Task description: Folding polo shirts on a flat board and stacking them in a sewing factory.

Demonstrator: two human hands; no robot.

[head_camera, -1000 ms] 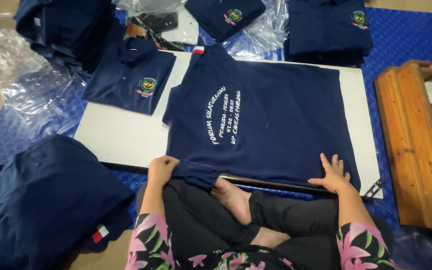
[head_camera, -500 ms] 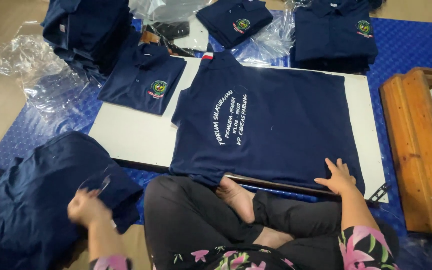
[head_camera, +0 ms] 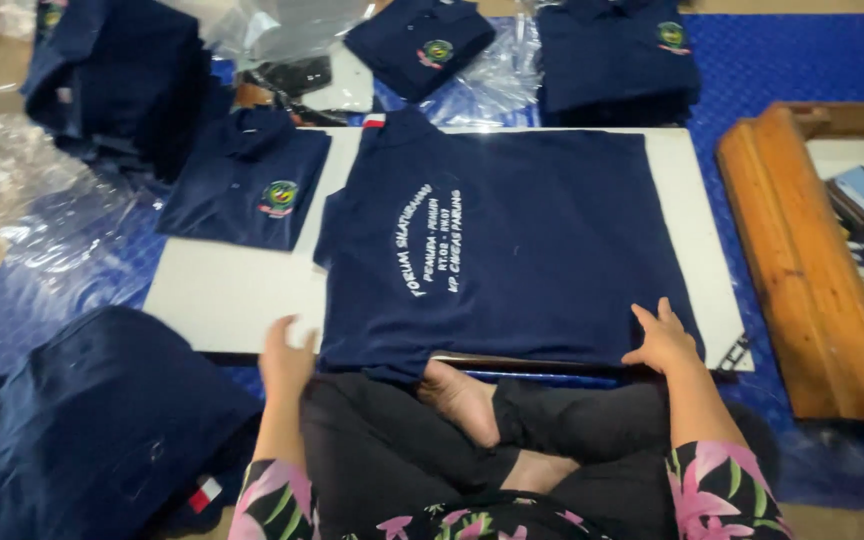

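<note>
A navy polo shirt (head_camera: 542,240) lies back side up on a white board (head_camera: 222,290), with white lettering printed across it. My left hand (head_camera: 285,360) rests with fingers spread at the shirt's near left hem, on the board's front edge. At the near right hem, my right hand (head_camera: 664,340) lies flat and open on the cloth. My crossed legs in black trousers and a bare foot (head_camera: 462,400) sit just below the board.
A heap of navy shirts (head_camera: 82,430) lies at my left. A folded navy shirt with a chest badge (head_camera: 247,185) sits on the board's far left corner. More folded shirts (head_camera: 617,55) and clear plastic bags (head_camera: 62,200) lie beyond. A wooden tray (head_camera: 802,260) stands to the right.
My left hand came back from the shirt heap on the left to the shirt's near left hem. The right hand stayed on the right hem. The camera moved closer.
</note>
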